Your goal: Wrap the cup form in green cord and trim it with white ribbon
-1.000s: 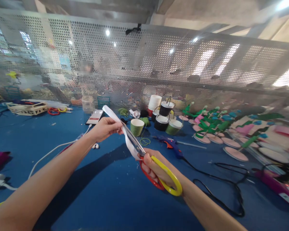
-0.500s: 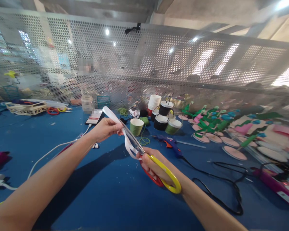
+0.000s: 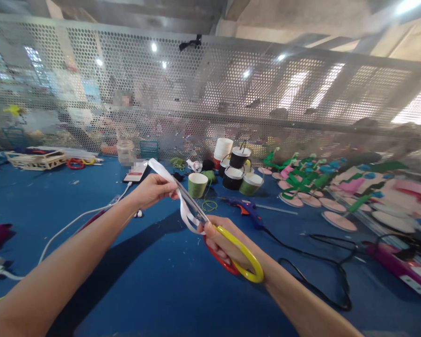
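Between the fingertips of my left hand point(image 3: 157, 189) a white paper strip point(image 3: 160, 169) is pinched; its one end sticks up to the left and the rest curls down toward my other hand. My right hand point(image 3: 219, 238) is wrapped round scissors point(image 3: 243, 252) with one yellow and one red handle. The scissor blades point up and left, lying along the strip near my left fingertips. Whether the blades are fully closed on the strip I cannot make out. Just beyond the blades stands a green-wrapped paper cup point(image 3: 197, 186).
A blue glue gun point(image 3: 249, 211) lies to the right, its black cord running to a purple power strip point(image 3: 402, 271). Wrapped cups point(image 3: 233, 179) and green craft flowers on pink discs point(image 3: 338, 221) stand behind. A phone point(image 3: 136, 172) on a white cable lies left, before a perforated screen point(image 3: 182, 107).
Both hands, the strip and the scissors hold almost the same pose. The whole view has shifted very slightly.
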Available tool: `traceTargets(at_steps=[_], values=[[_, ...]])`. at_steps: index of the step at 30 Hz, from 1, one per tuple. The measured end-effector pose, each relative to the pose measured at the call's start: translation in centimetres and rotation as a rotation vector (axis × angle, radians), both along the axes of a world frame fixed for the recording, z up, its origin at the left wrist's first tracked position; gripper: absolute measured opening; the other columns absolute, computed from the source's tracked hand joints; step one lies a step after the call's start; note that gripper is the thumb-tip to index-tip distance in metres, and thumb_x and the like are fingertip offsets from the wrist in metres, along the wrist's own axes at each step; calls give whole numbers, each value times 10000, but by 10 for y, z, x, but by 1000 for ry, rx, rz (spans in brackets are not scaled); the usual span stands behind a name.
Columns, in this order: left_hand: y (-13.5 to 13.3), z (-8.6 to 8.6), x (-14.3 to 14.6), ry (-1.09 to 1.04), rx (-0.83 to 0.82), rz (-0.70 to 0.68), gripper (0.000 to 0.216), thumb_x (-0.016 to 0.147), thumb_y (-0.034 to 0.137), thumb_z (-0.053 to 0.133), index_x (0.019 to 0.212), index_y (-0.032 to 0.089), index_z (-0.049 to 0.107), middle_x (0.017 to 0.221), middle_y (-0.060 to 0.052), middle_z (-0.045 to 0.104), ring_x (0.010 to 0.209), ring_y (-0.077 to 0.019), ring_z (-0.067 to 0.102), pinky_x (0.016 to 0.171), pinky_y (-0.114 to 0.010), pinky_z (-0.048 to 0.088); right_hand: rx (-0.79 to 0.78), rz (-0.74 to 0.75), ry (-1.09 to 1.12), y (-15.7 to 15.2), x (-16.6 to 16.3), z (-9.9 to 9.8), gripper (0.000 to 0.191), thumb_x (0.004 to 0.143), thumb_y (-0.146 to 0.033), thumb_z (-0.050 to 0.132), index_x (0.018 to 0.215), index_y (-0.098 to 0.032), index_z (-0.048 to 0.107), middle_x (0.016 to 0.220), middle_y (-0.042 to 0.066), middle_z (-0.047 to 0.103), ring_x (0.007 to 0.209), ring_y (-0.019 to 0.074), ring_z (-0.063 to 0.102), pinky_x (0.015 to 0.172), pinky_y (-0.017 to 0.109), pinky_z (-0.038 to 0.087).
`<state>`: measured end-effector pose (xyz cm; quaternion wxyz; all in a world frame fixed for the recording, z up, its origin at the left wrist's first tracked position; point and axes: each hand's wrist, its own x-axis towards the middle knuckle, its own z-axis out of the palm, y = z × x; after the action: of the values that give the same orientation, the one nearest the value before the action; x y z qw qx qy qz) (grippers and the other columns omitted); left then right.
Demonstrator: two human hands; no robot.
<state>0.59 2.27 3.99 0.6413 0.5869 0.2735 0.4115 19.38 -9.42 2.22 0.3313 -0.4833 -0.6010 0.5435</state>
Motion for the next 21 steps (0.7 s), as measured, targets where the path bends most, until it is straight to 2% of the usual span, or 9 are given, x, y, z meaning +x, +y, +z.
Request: traceTargets(at_steps=[5,10,15,21], values=[[0,0,0,-10,-3,-19,268,497,258,817,550,61,643,490,-41,640,474,-99,578,507,-203,444,-11,-11,11,0,0,-1,509,709,-699,439,772,-195,410,411,-128,321,260,8,236,258,119,207],[-4,2,1,-57,-11,-27,317,540,233,803,795,116,656,518,7,633,487,-106,587,498,-212,444,-35,-10,35,2,-1,-2,524,688,-709,457,743,-191,405,430,-114,347,283,2,220,253,118,203],[-3,1,2,-85,-22,-16,292,499,274,827,640,104,636,508,1,615,484,-94,565,500,-212,445,-65,-2,74,1,-1,-4,521,698,-707,448,760,-191,414,434,-116,343,278,4,225,253,120,200],[1,-1,-3,-74,-36,3,283,520,280,819,686,89,692,539,-20,640,497,-75,554,532,-196,445,-89,-14,85,3,-2,-7,562,655,-735,469,777,-188,430,449,-113,357,291,0,232,262,118,215]])
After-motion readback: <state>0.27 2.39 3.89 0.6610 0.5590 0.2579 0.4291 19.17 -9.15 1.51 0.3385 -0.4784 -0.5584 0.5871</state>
